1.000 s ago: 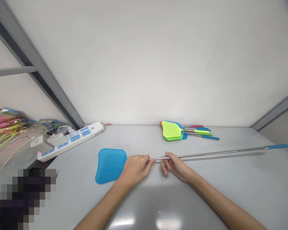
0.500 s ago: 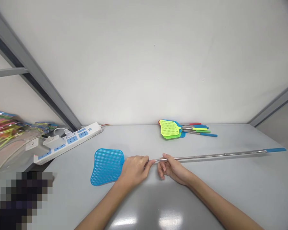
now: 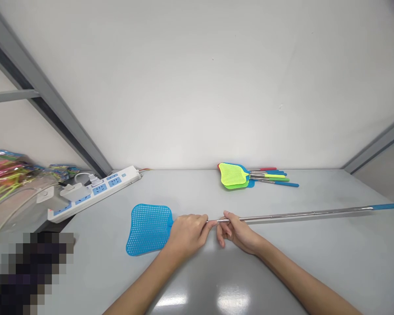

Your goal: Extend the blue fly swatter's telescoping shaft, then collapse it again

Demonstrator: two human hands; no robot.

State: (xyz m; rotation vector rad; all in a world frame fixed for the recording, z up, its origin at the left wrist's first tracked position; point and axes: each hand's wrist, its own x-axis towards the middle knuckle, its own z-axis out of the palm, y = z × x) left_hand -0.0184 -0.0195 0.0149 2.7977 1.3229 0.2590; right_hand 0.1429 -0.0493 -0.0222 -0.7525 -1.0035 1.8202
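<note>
While both hands sit close together near its head end, the extended blue fly swatter runs left to right across the grey table, perforated head just left of the left hand, handle far right. Left pinches the shaft between thumb and fingers; right hand, nearer the handle, curls loosely round it. Flared flexible-looking plastic mesh, shiny segmented metal tube, smooth blue handle.
</note>
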